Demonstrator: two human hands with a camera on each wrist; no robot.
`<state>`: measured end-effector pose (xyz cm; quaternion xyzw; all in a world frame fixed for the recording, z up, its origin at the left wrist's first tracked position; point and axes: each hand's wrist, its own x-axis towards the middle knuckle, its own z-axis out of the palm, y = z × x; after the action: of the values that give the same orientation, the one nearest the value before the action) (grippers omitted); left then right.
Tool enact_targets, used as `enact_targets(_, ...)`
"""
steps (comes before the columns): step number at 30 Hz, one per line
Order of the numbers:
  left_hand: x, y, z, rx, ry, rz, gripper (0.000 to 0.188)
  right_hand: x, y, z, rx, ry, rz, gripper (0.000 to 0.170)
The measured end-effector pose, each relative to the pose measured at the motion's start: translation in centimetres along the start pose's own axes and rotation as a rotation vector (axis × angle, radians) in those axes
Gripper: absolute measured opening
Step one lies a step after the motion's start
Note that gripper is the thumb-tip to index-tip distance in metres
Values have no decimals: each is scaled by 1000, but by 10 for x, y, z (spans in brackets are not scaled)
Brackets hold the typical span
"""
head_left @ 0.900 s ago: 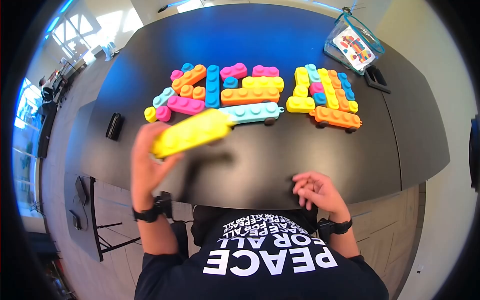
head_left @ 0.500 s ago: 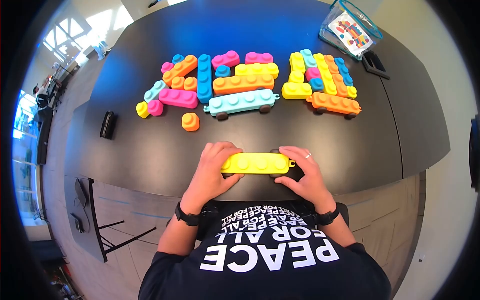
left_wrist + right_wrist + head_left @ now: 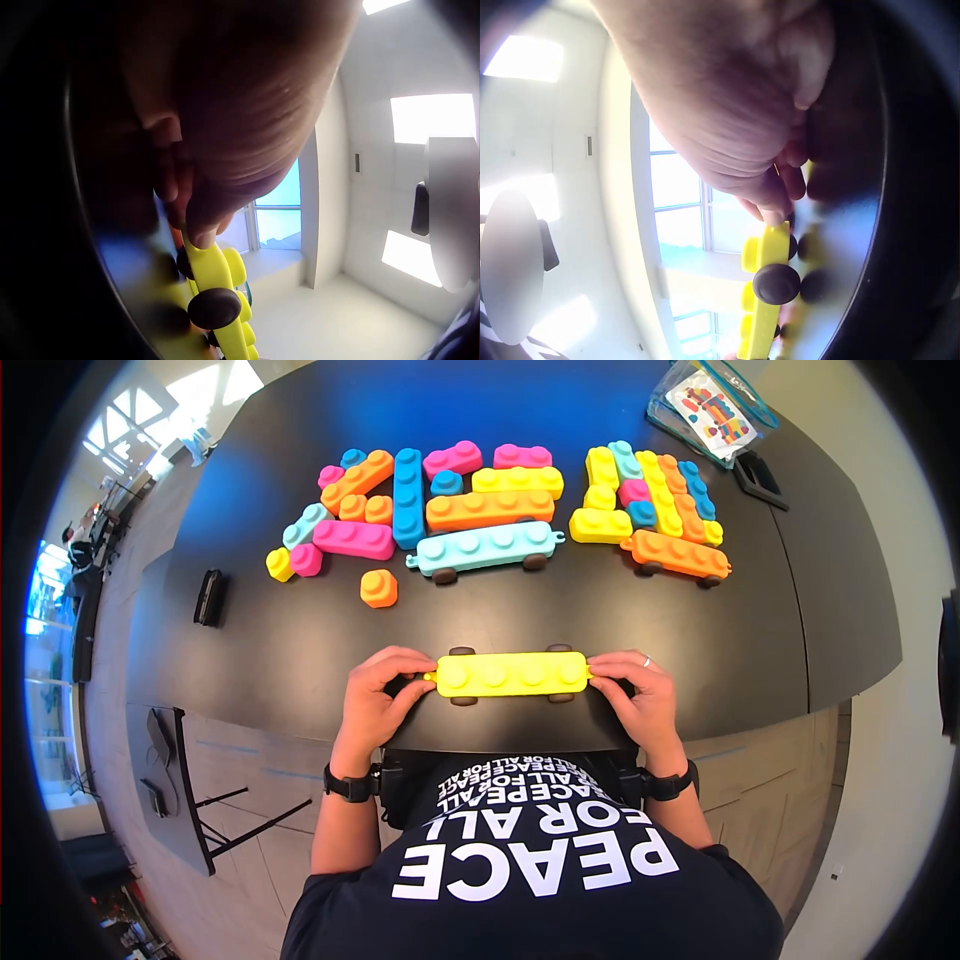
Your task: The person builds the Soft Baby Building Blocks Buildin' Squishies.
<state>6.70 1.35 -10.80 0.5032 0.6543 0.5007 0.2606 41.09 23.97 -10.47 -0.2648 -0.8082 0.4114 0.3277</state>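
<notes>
A yellow wheeled toy wagon [image 3: 513,674] with a row of studs and dark wheels stands on the table near its front edge. My left hand [image 3: 385,688] pinches its left end at the coupling, between thumb and fingers. At the opposite end, my right hand [image 3: 642,692] pinches the other coupling. Both wrist views show a thumb pressed on the wagon's end, its studs facing up. Beyond it lie an orange single-stud block [image 3: 379,589], a light blue wagon [image 3: 486,549] and an orange wagon [image 3: 680,556].
Coloured studded blocks lie in two groups behind the wagons, among them a tall blue block [image 3: 408,498] and a yellow one [image 3: 600,526]. A clear zip bag [image 3: 705,410] stands at the back right beside a black object [image 3: 760,480]. A black case [image 3: 208,598] lies at the left.
The yellow wagon has come from my raised left hand down to the table in front of me. My right hand has joined, and both hands have slid outward to its ends.
</notes>
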Motion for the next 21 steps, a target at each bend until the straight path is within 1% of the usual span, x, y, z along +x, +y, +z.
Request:
enact_targets(4, 0, 0, 2, 15, 28, 8, 23, 0, 2, 0, 21, -1, 15, 16)
enact_targets(7, 0, -4, 0, 39, 15, 57, 32, -1, 5, -1, 38, -13, 13, 18)
enact_targets(10, 5, 8, -10, 13, -50, 15, 42, -2, 2, -2, 83, 1, 39, 24)
enact_targets(11, 9, 15, -22, 100, -50, 28, 46, -3, 0, -1, 101, 13, 52, 27)
enact_targets(13, 19, 32, -60, 271, -54, 49, 52, -10, 10, -1, 254, 57, 101, 29)
enact_targets(14, 32, 38, -79, 378, 17, 87, 53, -13, 14, -2, 328, 76, 127, 31)
enact_targets(15, 46, 39, -98, 483, 88, 121, 53, -14, 16, -4, 343, 73, 134, 30)
enact_targets(18, 84, 18, -152, 760, 198, 112, 57, -13, 18, -6, 387, 64, 147, 29)
enact_targets(20, 101, -4, -170, 931, 239, 83, 58, -11, 18, -5, 403, 69, 153, 28)
enact_targets(21, 103, -12, -172, 950, 237, 35, 57, -12, 17, -5, 405, 73, 146, 28)
